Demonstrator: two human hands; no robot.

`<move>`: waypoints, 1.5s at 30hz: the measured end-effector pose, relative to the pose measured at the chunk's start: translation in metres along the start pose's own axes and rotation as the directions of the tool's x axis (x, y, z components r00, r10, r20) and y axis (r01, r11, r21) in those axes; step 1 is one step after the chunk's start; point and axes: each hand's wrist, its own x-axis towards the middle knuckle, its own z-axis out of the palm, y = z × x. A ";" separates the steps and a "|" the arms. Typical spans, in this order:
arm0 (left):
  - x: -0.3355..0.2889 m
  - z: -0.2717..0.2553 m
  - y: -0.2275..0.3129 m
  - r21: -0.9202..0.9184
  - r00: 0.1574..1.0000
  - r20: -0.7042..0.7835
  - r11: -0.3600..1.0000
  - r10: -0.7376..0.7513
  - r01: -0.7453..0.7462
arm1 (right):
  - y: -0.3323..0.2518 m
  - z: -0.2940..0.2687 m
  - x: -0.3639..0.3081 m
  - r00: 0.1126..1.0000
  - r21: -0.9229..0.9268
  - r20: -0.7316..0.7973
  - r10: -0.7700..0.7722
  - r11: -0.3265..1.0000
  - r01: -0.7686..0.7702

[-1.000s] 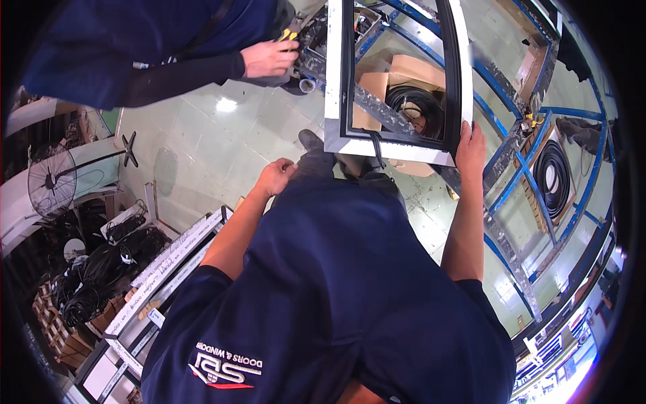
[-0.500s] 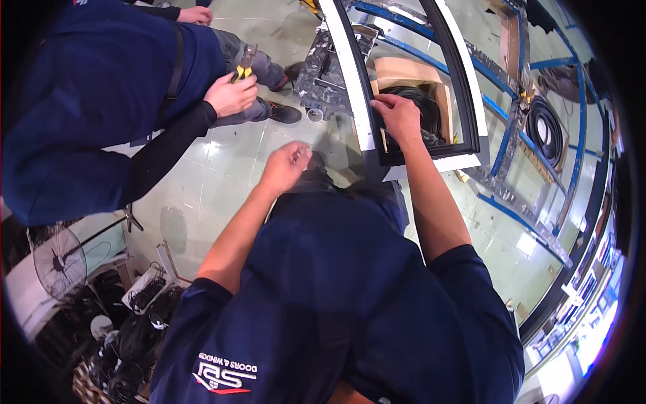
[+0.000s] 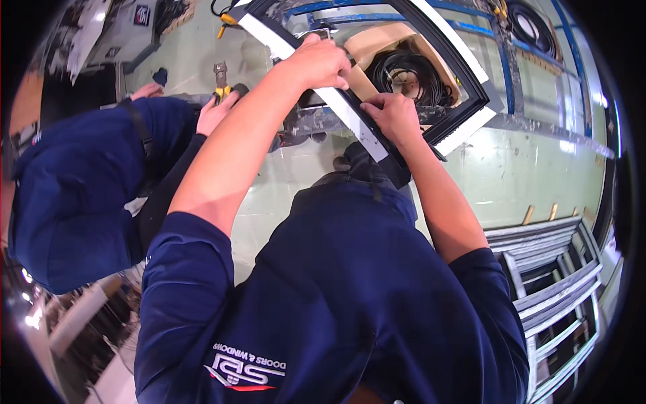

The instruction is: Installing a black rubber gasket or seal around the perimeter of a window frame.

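Work on the white-and-black frame (image 3: pixel 356 125) turns two-handed as the left hand (image 3: pixel 321 64) joins the right hand (image 3: pixel 397 118) along one side, fingers bent, grip impossible to tell.

Grey frames (image 3: pixel 562 294) stacked at right

White upside-down lettering (image 3: pixel 247 367) over a red stroke (image 3: pixel 252 388) on the person's dark blue shirt (image 3: pixel 323 269)
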 end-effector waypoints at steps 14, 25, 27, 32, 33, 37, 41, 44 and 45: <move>0.072 0.013 -0.031 -0.333 0.924 0.342 0.942 0.171 -0.051 | -0.006 0.008 0.018 0.980 0.034 -0.056 0.190 0.981 -0.189; 0.072 0.007 -0.050 -0.204 0.882 0.299 0.928 0.363 -0.313 | -0.040 0.019 0.030 0.941 -0.004 -0.118 0.317 0.947 -0.320; 0.072 0.002 -0.061 -0.251 0.878 0.293 0.916 0.379 -0.312 | -0.056 0.022 0.034 0.890 0.047 -0.083 0.448 0.894 -0.445; 0.079 -0.003 -0.070 -0.272 0.850 0.302 0.894 0.431 -0.357 | -0.049 0.031 0.033 0.905 0.050 -0.131 0.404 0.915 -0.401; 0.078 -0.004 -0.069 -0.272 0.856 0.305 0.900 0.417 -0.342 | -0.047 0.028 0.037 0.893 0.005 -0.089 0.441 0.897 -0.443; 0.082 -0.006 -0.084 -0.283 0.805 0.343 0.870 0.484 -0.403 | -0.066 0.025 0.044 0.833 -0.103 -0.027 0.553 0.827 -0.552; 0.092 -0.015 -0.102 -0.270 0.775 0.386 0.865 0.501 -0.424 | -0.069 0.022 0.042 0.825 -0.112 -0.057 0.563 0.817 -0.565; 0.089 -0.017 -0.093 -0.242 0.789 0.336 0.856 0.515 -0.456 | -0.073 0.017 0.037 0.821 -0.164 -0.059 0.569 0.805 -0.570; 0.088 -0.020 -0.094 -0.222 0.798 0.325 0.861 0.508 -0.458 | -0.075 0.016 0.039 0.818 -0.174 -0.049 0.574 0.801 -0.573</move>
